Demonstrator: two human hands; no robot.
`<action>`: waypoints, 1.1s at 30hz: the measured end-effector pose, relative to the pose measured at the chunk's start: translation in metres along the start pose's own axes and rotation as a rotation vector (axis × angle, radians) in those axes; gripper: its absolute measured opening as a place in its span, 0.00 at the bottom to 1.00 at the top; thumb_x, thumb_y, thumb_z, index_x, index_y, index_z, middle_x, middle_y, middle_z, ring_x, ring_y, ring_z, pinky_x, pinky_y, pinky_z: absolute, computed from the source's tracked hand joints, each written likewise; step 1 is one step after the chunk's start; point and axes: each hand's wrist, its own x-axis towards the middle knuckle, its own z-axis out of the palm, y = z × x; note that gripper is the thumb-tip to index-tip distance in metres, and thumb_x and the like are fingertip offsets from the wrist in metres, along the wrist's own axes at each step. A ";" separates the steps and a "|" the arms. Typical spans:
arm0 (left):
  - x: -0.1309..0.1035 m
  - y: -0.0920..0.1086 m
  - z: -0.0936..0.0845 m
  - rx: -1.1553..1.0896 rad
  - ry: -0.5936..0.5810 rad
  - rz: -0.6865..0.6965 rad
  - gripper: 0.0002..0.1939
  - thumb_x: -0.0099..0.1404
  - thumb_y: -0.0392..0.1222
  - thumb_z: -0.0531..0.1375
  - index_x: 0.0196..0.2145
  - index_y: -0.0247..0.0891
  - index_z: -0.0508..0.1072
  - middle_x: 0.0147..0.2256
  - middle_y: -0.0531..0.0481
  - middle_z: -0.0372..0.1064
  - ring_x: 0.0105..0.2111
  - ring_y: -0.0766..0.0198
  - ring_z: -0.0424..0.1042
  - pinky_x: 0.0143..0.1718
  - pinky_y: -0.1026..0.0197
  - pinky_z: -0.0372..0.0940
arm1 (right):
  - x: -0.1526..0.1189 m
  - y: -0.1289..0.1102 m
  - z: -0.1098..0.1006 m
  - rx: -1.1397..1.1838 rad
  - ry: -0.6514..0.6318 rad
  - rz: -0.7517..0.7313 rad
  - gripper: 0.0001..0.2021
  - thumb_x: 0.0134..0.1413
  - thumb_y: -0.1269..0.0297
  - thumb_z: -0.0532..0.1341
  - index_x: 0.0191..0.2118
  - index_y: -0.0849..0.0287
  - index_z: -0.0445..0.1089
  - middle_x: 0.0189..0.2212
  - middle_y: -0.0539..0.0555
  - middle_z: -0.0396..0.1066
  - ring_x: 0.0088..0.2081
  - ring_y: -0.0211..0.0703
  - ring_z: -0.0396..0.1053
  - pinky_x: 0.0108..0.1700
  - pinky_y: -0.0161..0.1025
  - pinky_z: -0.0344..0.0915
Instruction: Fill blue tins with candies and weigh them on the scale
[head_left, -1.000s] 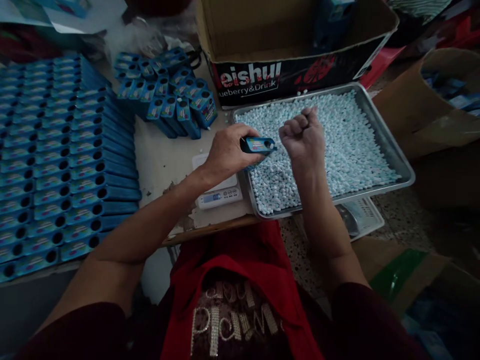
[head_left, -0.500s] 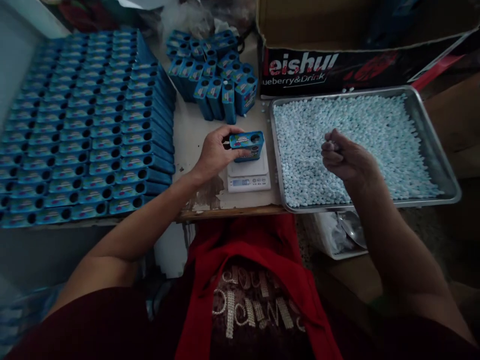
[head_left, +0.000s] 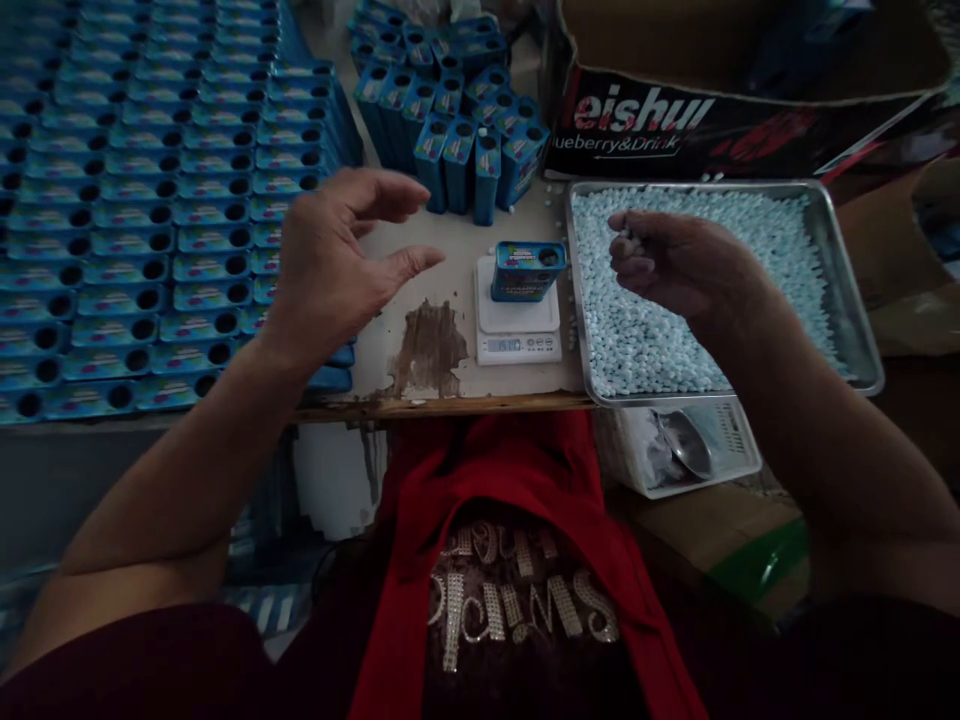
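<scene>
A blue tin (head_left: 523, 280) with a round hole in its top stands upright on a small white digital scale (head_left: 517, 318), whose display is lit. My left hand (head_left: 341, 255) is to the left of the scale, thumb and fingers spread apart, with nothing between them. Over a metal tray (head_left: 862, 330) of small pale-blue candies (head_left: 645, 350), my right hand (head_left: 679, 260) is closed, and a few of the pale candies show between its fingertips.
Rows of blue tins (head_left: 150, 240) fill the table's left side; a looser cluster of tins (head_left: 457, 150) stands behind the scale. A black printed cardboard box (head_left: 637, 125) is at the back right. Below the tray, a white basket (head_left: 739, 465) holds a metal scoop (head_left: 686, 445).
My left hand has let go of the tin on the scale and moved left, opening. The scale's display reading has changed. My right hand stays closed above the tray; the camera view has shifted.
</scene>
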 end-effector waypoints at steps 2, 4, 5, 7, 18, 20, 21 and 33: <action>0.000 0.003 -0.004 0.044 0.069 0.063 0.35 0.67 0.73 0.76 0.59 0.47 0.84 0.62 0.50 0.82 0.66 0.39 0.77 0.72 0.33 0.72 | 0.003 -0.006 0.010 0.009 0.010 -0.004 0.20 0.64 0.39 0.76 0.39 0.48 0.76 0.27 0.50 0.71 0.30 0.46 0.72 0.29 0.42 0.68; 0.002 0.007 -0.006 0.052 0.074 0.090 0.33 0.67 0.71 0.77 0.59 0.48 0.84 0.62 0.50 0.82 0.66 0.39 0.77 0.73 0.35 0.71 | 0.006 -0.010 0.018 0.007 0.019 -0.020 0.20 0.64 0.39 0.76 0.40 0.48 0.76 0.28 0.51 0.72 0.32 0.46 0.74 0.30 0.43 0.69; 0.004 0.009 -0.006 0.041 0.059 0.092 0.34 0.66 0.72 0.77 0.59 0.49 0.84 0.62 0.50 0.82 0.66 0.39 0.77 0.74 0.35 0.71 | 0.007 -0.011 0.020 0.006 0.018 -0.025 0.19 0.64 0.40 0.76 0.40 0.49 0.76 0.28 0.51 0.73 0.32 0.46 0.75 0.31 0.43 0.70; 0.008 0.013 -0.005 0.021 0.013 0.088 0.35 0.65 0.76 0.76 0.59 0.54 0.83 0.62 0.52 0.82 0.66 0.38 0.77 0.74 0.35 0.71 | 0.007 -0.013 0.024 0.008 0.010 -0.023 0.18 0.64 0.42 0.77 0.40 0.49 0.76 0.30 0.51 0.75 0.33 0.46 0.76 0.31 0.43 0.71; 0.033 -0.003 0.034 -0.019 -0.207 0.055 0.41 0.60 0.60 0.81 0.66 0.47 0.77 0.59 0.45 0.80 0.62 0.41 0.78 0.70 0.35 0.70 | -0.003 -0.017 0.016 0.099 0.001 0.022 0.11 0.65 0.53 0.78 0.42 0.51 0.80 0.32 0.51 0.76 0.29 0.39 0.69 0.28 0.38 0.69; 0.041 -0.012 0.047 -0.018 -0.274 0.012 0.42 0.58 0.55 0.83 0.65 0.45 0.75 0.59 0.43 0.79 0.62 0.39 0.78 0.68 0.35 0.71 | -0.003 -0.017 0.017 0.131 -0.006 0.018 0.10 0.67 0.54 0.77 0.42 0.52 0.81 0.31 0.50 0.75 0.27 0.36 0.66 0.28 0.36 0.67; 0.044 -0.016 0.053 -0.024 -0.296 0.001 0.42 0.58 0.54 0.83 0.65 0.44 0.75 0.59 0.42 0.79 0.63 0.37 0.77 0.67 0.36 0.72 | -0.002 -0.017 0.018 0.141 -0.009 0.017 0.10 0.68 0.54 0.77 0.42 0.52 0.81 0.31 0.49 0.75 0.27 0.35 0.65 0.28 0.36 0.67; 0.063 -0.036 0.095 -0.013 -0.445 -0.103 0.46 0.49 0.51 0.84 0.63 0.46 0.74 0.57 0.43 0.78 0.59 0.41 0.78 0.60 0.42 0.76 | 0.014 -0.021 0.047 0.034 -0.191 -0.066 0.13 0.73 0.60 0.74 0.36 0.58 0.79 0.21 0.47 0.70 0.19 0.30 0.57 0.20 0.31 0.51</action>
